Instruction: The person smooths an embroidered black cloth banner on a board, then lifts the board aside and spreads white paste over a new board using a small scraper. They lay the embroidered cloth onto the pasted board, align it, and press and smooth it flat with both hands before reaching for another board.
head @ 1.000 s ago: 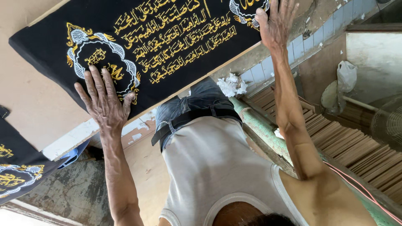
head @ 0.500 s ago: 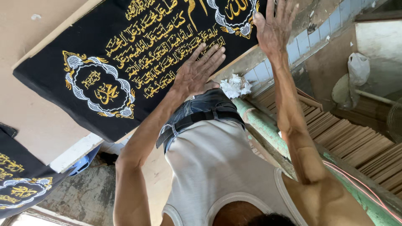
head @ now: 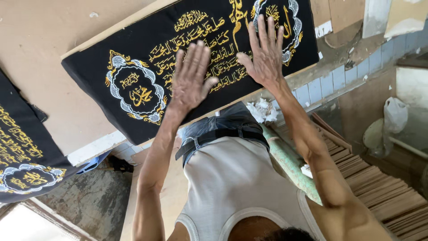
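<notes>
On black embroidered cloth [head: 133, 67], both hands' spread fingers [head: 267, 33] press.

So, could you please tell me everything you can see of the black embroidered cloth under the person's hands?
The black embroidered cloth is a long dark rectangle, seemingly velvet-like, stitched with gold script down its middle and a gold and silver round medallion near each end. It lies flat and smooth, set at a slant on a pale brown board, its near edge at the board's edge. The left hand and right hand both press on it, palms down and fingers spread, over the central lettering.
</notes>
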### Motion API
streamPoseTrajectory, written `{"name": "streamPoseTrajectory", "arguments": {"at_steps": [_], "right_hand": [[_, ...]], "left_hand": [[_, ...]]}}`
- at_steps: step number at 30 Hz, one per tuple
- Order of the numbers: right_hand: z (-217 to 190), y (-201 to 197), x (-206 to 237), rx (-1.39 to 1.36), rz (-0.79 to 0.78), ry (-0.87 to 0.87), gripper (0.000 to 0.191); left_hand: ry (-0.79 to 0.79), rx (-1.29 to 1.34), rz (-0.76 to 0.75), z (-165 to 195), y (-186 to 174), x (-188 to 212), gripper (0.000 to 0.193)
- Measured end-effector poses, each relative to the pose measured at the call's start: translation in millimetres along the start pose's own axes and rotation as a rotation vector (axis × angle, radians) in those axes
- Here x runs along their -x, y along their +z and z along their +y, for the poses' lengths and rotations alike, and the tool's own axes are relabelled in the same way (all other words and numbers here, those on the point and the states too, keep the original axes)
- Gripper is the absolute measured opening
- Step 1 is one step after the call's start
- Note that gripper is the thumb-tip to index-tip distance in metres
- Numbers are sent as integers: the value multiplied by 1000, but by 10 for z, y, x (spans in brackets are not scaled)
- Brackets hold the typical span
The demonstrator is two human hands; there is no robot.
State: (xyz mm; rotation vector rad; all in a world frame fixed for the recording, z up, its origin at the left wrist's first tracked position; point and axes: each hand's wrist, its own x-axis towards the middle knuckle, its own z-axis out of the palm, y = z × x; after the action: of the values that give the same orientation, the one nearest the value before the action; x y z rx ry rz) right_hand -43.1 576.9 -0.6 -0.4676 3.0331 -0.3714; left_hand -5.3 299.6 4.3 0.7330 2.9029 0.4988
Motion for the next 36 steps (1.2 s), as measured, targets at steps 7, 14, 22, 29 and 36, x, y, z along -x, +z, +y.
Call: {"name": "streamPoseTrajectory", "arguments": {"at_steps": [7, 14, 22, 29, 36], "right_hand": [[-404, 263, -938, -42, -151, -184, 77], [-3, 233, -1105, 157, -140, -148, 92], [1126, -78, -1188, -9, -119, 215, 82], [180, -3, -1084, -118, -9, -200, 91], [-403, 463, -1242, -107, -208, -602, 72]], "left_hand": [[-232, 48, -84, -546, -212, -130, 87], [-563, -61, -92, -1173, -431, 345, 93], [-759, -18, 102, -1822, -339, 1039, 106], [-417, -100, 353, -1154, -255, 410, 89], [-79, 156, -91, -939, -3, -408, 89]]}}
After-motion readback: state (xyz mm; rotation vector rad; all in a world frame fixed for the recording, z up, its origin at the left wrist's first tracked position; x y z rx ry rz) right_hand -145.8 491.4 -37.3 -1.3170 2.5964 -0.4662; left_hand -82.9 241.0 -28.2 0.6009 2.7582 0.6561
